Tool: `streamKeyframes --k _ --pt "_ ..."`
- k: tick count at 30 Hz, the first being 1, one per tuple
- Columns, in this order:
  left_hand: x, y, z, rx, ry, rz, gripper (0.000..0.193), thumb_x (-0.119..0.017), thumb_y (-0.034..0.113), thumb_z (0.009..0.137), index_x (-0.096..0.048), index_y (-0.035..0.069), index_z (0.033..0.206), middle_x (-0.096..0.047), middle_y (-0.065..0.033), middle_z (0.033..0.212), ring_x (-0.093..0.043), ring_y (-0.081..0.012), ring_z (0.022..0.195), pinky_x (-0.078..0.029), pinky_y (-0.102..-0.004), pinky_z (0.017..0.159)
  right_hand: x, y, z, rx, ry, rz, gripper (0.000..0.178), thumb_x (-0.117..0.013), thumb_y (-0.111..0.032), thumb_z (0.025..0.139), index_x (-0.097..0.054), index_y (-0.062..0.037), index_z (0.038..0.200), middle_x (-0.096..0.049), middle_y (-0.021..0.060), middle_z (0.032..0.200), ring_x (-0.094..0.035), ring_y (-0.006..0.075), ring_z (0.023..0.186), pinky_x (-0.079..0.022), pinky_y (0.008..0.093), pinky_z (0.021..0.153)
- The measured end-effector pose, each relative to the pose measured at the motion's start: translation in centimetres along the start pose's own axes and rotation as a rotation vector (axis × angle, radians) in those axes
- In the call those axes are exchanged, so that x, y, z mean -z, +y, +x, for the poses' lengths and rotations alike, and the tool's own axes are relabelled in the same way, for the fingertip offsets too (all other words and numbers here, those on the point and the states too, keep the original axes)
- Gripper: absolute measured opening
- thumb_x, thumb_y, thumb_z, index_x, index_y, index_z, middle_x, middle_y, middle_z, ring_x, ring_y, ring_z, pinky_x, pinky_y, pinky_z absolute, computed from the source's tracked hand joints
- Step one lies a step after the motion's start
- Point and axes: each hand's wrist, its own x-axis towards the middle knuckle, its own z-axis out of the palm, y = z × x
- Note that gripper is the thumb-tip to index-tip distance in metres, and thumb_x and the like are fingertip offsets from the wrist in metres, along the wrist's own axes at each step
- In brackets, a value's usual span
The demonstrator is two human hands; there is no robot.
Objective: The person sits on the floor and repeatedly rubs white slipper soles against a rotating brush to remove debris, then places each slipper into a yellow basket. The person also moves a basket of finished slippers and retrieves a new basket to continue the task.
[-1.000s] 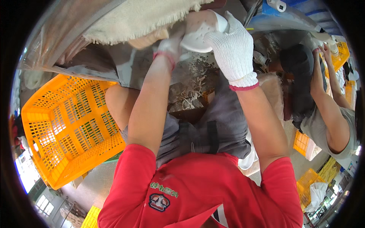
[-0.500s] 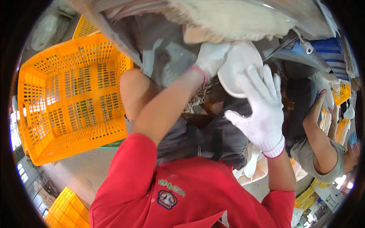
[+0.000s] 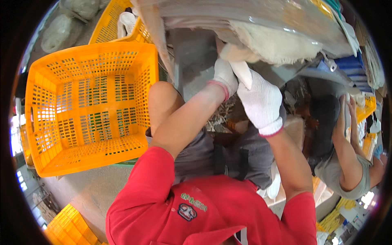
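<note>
A smooth white dish (image 3: 242, 74), seen nearly edge-on, is held between my two gloved hands against the lower edge of a fuzzy cream-coloured buffing wheel (image 3: 273, 43). My left hand (image 3: 225, 76), in a white knit glove with a red cuff, grips it from the left; its fingertips are hidden behind the dish and the wheel. My right hand (image 3: 261, 100), gloved the same way, is closed on the dish's right side, its fingers curled behind it. The dish's far part is out of sight.
To the left stands a large orange slatted crate (image 3: 92, 106), with another orange crate (image 3: 106, 24) holding white pieces behind it. A grey hood (image 3: 192, 61) surrounds the wheel. At the right sits a co-worker (image 3: 347, 167) in a grey-green shirt. White pieces (image 3: 274, 183) lie beside my right thigh.
My right hand has gone from spread fingers beside the dish to gripping it. The dish has turned from face-on to nearly edge-on, against the wheel. The view has shifted slightly.
</note>
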Motion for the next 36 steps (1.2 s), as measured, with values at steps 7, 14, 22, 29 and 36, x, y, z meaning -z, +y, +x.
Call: streamKeyframes --k 7,14,22,29,36 --pt "-0.7 0.2 -0.6 -0.313 -0.094 0.328 0.026 -0.053 0.024 0.111 -0.066 0.007 0.126 -0.072 -0.0096 0.114 -0.070 -0.0275 0.106 -0.056 -0.0407 0.097 0.4 -0.6 1.3 -0.048 -0.246 -0.150 0.050 -0.067 -0.015 0.094 -0.067 -0.0247 0.143 -0.077 0.0092 0.111 -0.075 0.0357 0.084 -0.060 0.0428 0.070" --pt "1.0 0.8 -2.9 -0.439 0.054 0.906 0.037 -0.051 0.034 0.112 -0.065 0.001 0.120 -0.077 -0.0177 0.119 -0.075 -0.0344 0.110 -0.058 -0.0449 0.100 0.0 -1.6 1.6 -0.072 0.086 -0.030 0.027 -0.079 -0.028 0.093 -0.079 -0.0126 0.114 -0.078 0.0119 0.104 -0.076 0.0341 0.083 -0.061 0.0414 0.071" --pt "-0.3 -0.2 -4.6 -0.477 0.182 1.492 0.048 -0.071 0.041 0.100 -0.064 0.000 0.124 -0.077 -0.0221 0.114 -0.076 -0.0412 0.108 -0.060 -0.0470 0.095 -1.7 -2.2 3.5 -0.251 -0.163 -0.030 0.022 -0.074 -0.032 0.098 -0.081 -0.0203 0.114 -0.080 0.0101 0.109 -0.077 0.0364 0.093 -0.062 0.0423 0.080" --pt "2.1 -1.1 -2.7 -0.042 -0.118 0.246 0.047 -0.070 0.045 0.101 -0.064 0.009 0.132 -0.073 -0.0082 0.108 -0.074 -0.0279 0.098 -0.061 -0.0431 0.087 1.0 -1.2 3.5 -0.179 -0.325 0.299 0.031 -0.076 -0.020 0.094 -0.075 -0.0018 0.118 -0.079 0.0173 0.107 -0.078 0.0282 0.095 -0.060 0.0354 0.083" --pt "-1.0 3.3 -0.1 -0.025 -0.223 0.684 0.047 -0.041 0.047 0.116 -0.061 0.013 0.141 -0.069 -0.0066 0.117 -0.069 -0.0221 0.102 -0.058 -0.0366 0.090 3.4 -1.8 0.3 -0.277 -0.374 0.518 0.072 -0.083 -0.028 0.089 -0.058 0.0040 0.149 -0.069 0.0259 0.135 -0.069 0.0395 0.123 -0.056 0.0462 0.106"
